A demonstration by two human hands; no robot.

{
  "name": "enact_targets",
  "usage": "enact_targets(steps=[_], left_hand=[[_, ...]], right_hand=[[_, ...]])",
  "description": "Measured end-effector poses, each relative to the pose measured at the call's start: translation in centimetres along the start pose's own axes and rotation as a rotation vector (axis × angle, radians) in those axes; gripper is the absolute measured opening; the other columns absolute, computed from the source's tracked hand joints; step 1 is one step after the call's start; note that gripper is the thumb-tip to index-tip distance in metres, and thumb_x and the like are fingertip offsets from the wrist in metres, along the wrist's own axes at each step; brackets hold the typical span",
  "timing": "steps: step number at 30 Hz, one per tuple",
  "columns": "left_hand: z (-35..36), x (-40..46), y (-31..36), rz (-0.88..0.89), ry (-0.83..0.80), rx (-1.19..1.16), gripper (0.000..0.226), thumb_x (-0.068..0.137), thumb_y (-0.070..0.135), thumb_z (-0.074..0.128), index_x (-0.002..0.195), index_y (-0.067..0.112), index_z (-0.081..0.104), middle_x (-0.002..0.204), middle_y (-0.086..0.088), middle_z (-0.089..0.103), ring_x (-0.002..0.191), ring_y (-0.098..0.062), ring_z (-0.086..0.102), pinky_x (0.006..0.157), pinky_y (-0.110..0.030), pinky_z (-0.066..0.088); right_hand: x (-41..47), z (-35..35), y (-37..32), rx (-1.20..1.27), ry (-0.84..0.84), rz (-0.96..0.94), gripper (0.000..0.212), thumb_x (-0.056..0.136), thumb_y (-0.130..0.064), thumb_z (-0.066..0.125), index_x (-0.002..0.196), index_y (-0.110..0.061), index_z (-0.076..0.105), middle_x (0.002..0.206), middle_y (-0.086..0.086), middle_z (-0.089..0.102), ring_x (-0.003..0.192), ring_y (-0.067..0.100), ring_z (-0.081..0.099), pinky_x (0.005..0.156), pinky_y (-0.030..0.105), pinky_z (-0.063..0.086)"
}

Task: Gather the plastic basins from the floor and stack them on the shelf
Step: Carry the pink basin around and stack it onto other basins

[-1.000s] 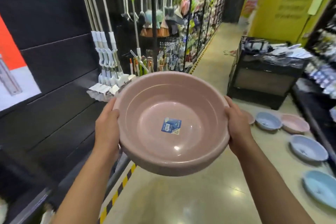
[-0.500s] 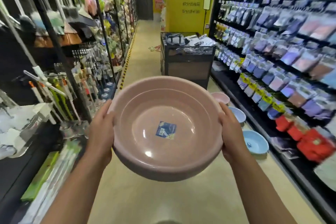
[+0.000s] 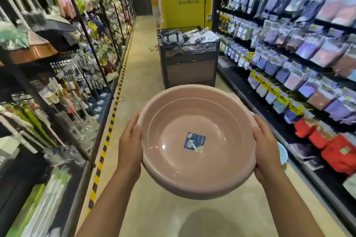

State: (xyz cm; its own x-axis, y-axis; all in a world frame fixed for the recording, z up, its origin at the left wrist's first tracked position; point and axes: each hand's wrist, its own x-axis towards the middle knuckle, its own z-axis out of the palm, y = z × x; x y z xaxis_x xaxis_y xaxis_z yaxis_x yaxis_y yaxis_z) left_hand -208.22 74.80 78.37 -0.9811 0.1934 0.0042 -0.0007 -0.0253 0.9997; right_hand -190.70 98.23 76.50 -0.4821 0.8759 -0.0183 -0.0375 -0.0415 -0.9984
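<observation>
Both hands, left hand (image 3: pixel 129 148) at nine o'clock and right hand (image 3: pixel 266 147) at three, are gripping the round pink plastic basin (image 3: pixel 196 140) chest-high over the aisle, hiding most of a light-blue plastic basin (image 3: pixel 282 152) on the floor behind the right wrist.

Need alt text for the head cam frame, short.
Two bare hands, left hand and right hand, hold a pink plastic basin by opposite sides of its rim, open side up, with a blue label stuck inside. Ahead runs a shop aisle between stocked shelves, with a dark display bin in the middle and a blue basin on the floor at right.
</observation>
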Motion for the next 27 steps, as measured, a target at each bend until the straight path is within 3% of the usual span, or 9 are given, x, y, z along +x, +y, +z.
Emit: enact_targets(steps=[2, 6, 9, 13, 16, 19, 21, 24, 27], left_hand=[[1.9, 1.6, -0.6, -0.016, -0.014, 0.025, 0.042, 0.105, 0.031, 0.047, 0.147, 0.037, 0.050, 0.142, 0.019, 0.052, 0.128, -0.007, 0.053, 0.106, -0.040, 0.047], [5.7, 5.5, -2.0, -0.049, -0.023, 0.052, 0.039, 0.106, 0.028, 0.046, 0.141, 0.043, 0.054, 0.117, 0.038, 0.055, 0.100, 0.019, 0.054, 0.079, -0.019, 0.046], [8.9, 9.3, -3.3, -0.093, -0.030, 0.047, 0.033, 0.105, 0.028, 0.048, 0.122, 0.054, 0.059, 0.106, 0.042, 0.060, 0.097, 0.014, 0.061, 0.079, -0.023, 0.052], [13.9, 16.0, -5.1, -0.110, -0.019, 0.062, 0.035, 0.103, 0.034, 0.049, 0.131, 0.055, 0.053, 0.099, 0.048, 0.055, 0.096, 0.018, 0.059, 0.071, -0.017, 0.048], [18.0, 21.2, -5.6, -0.139, -0.037, 0.035, 0.033, 0.103, 0.033, 0.049, 0.105, 0.065, 0.058, 0.092, 0.051, 0.059, 0.085, 0.025, 0.059, 0.059, -0.008, 0.049], [22.0, 25.9, -6.4, -0.175, -0.044, 0.025, 0.048, 0.104, 0.027, 0.046, 0.095, 0.072, 0.060, 0.104, 0.043, 0.063, 0.092, 0.016, 0.063, 0.072, -0.019, 0.053], [24.6, 28.7, -7.1, -0.174, -0.064, 0.015, 0.041, 0.104, 0.027, 0.044, 0.109, 0.065, 0.060, 0.113, 0.034, 0.064, 0.102, 0.006, 0.064, 0.082, -0.026, 0.055], [28.4, 32.8, -8.2, -0.170, -0.083, 0.016, 0.035, 0.105, 0.026, 0.043, 0.125, 0.050, 0.059, 0.126, 0.018, 0.064, 0.115, -0.010, 0.063, 0.095, -0.038, 0.055], [32.1, 36.5, -9.1, -0.197, -0.097, 0.020, 0.035, 0.105, 0.027, 0.044, 0.130, 0.047, 0.058, 0.134, 0.013, 0.062, 0.121, -0.014, 0.061, 0.102, -0.046, 0.052]], right_hand=[[2.4, -0.1, 0.6, 0.003, 0.000, 0.006, 0.034, 0.102, -0.030, 0.049, 0.093, -0.054, 0.072, 0.083, -0.017, 0.073, 0.068, -0.005, 0.066, 0.071, 0.034, 0.051], [7.6, 0.2, 2.0, 0.016, 0.005, 0.068, 0.048, 0.105, -0.029, 0.051, 0.084, -0.068, 0.069, 0.081, -0.040, 0.069, 0.071, -0.015, 0.066, 0.072, 0.030, 0.049], [12.4, 1.2, 3.0, 0.013, 0.001, 0.108, 0.051, 0.104, -0.027, 0.050, 0.085, -0.070, 0.068, 0.083, -0.043, 0.067, 0.074, -0.018, 0.066, 0.072, 0.029, 0.049], [20.0, 3.2, 4.2, -0.022, 0.031, 0.108, 0.039, 0.102, -0.031, 0.050, 0.096, -0.065, 0.070, 0.091, -0.037, 0.071, 0.080, -0.012, 0.069, 0.074, 0.032, 0.052], [26.0, 4.5, 4.2, -0.074, 0.082, 0.121, 0.037, 0.103, -0.029, 0.049, 0.105, -0.061, 0.068, 0.101, -0.039, 0.069, 0.094, -0.010, 0.068, 0.072, 0.025, 0.052], [31.7, 5.2, 3.9, -0.123, 0.138, 0.122, 0.041, 0.102, -0.027, 0.050, 0.104, -0.065, 0.065, 0.104, -0.043, 0.066, 0.097, -0.015, 0.065, 0.077, 0.023, 0.053], [35.2, 5.5, 3.8, -0.129, 0.175, 0.121, 0.039, 0.100, -0.029, 0.050, 0.110, -0.064, 0.062, 0.114, -0.040, 0.064, 0.109, -0.010, 0.063, 0.089, 0.031, 0.053], [40.1, 5.9, 3.9, -0.161, 0.214, 0.117, 0.034, 0.096, -0.038, 0.052, 0.104, -0.070, 0.063, 0.116, -0.042, 0.063, 0.112, -0.008, 0.062, 0.094, 0.037, 0.053], [45.4, 5.9, 4.9, -0.166, 0.233, 0.115, 0.035, 0.099, -0.037, 0.053, 0.129, -0.053, 0.064, 0.135, -0.024, 0.063, 0.123, 0.007, 0.062, 0.104, 0.047, 0.051]])
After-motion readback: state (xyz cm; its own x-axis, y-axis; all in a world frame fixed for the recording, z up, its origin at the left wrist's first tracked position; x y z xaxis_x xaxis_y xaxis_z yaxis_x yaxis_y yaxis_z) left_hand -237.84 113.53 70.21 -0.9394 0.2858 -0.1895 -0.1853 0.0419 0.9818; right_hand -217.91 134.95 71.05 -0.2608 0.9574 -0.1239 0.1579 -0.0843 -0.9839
